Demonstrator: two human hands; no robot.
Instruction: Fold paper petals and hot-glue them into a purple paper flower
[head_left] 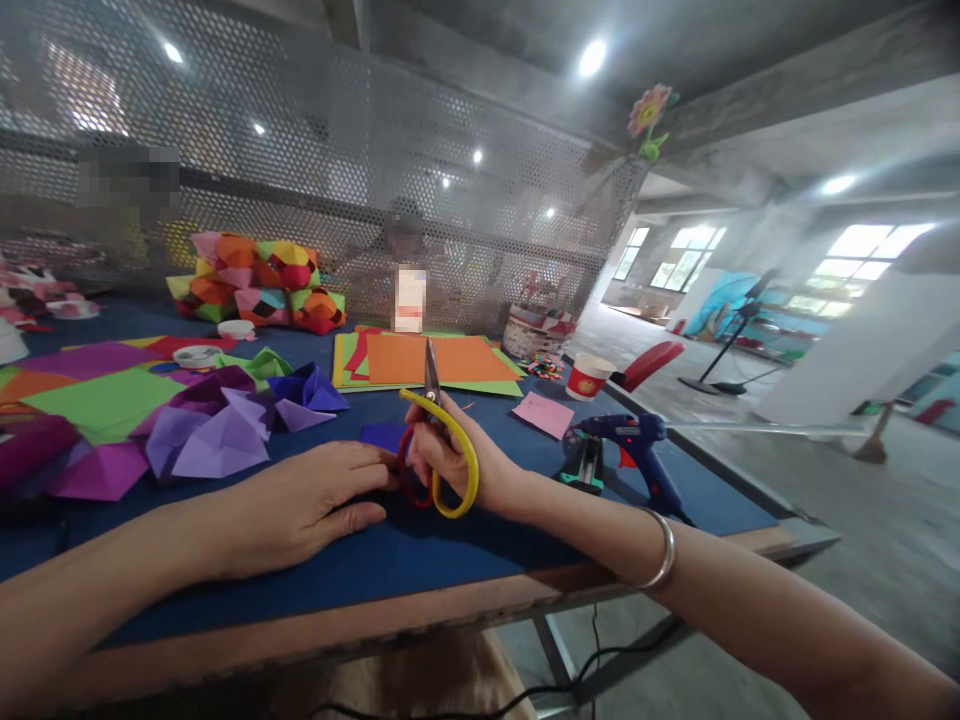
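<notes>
My right hand (450, 462) grips a pair of scissors (439, 440) with yellow and red loop handles, the blades pointing up and away and closed. My left hand (315, 500) rests palm down on the blue table top (420, 550), fingers together and reaching toward the scissors' red handle. A small dark blue paper piece (381, 436) lies just beyond the fingertips. Whether the left fingers pinch anything is hidden.
Purple folded paper shapes (210, 435) lie to the left. A stack of orange and green sheets (427, 362) is behind the scissors. A blue glue gun (637, 445), pink note (544, 413) and red cup (587, 377) sit right, near the table edge. A perforated metal screen (337, 200) backs the table.
</notes>
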